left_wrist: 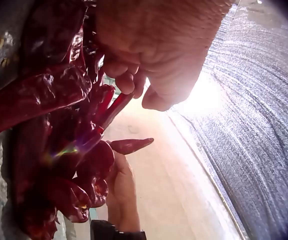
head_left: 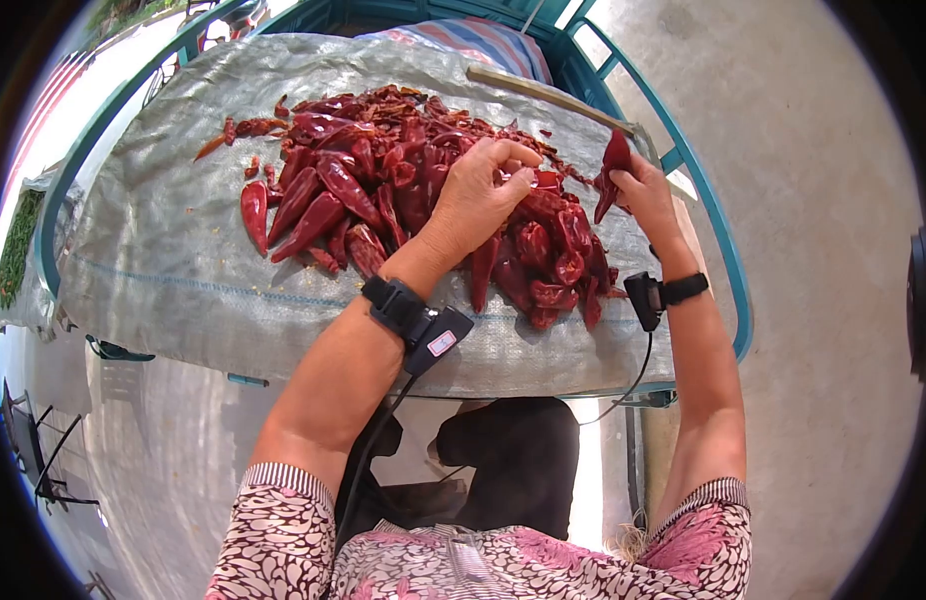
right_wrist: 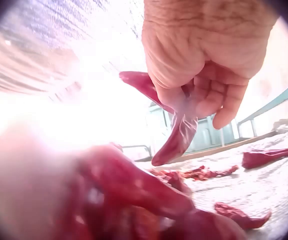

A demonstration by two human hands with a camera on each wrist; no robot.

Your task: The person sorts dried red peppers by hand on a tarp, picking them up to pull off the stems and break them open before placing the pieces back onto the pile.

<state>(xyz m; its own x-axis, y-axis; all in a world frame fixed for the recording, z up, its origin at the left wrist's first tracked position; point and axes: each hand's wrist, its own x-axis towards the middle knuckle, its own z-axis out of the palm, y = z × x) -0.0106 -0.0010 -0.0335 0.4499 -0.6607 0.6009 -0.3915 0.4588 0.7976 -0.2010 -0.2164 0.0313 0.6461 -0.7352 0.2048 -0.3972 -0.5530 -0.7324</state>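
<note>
My left hand (head_left: pixel 483 195) is over the right part of a heap of red peppers (head_left: pixel 353 185), its fingers bent with a gap inside the curl. In the left wrist view the fingertips of my left hand (left_wrist: pixel 159 55) meet or overlap the end of a narrow red pepper (left_wrist: pixel 115 111); whether they grip it cannot be told. To the right of the heap, my right hand (head_left: pixel 645 200) pinches a dark red pepper (head_left: pixel 615 160) above the sheet. In the right wrist view two pointed red parts (right_wrist: pixel 176 140) stick out from the fingers of my right hand (right_wrist: pixel 204 60).
A grey-green woven sheet (head_left: pixel 183 220) lies under the heap. Blue metal rails (head_left: pixel 718 240) surround it, and a wooden strip (head_left: pixel 543 92) runs along the back right. Behind is a striped cloth (head_left: pixel 483 45). Loose peppers (right_wrist: pixel 266 157) lie apart on the sheet.
</note>
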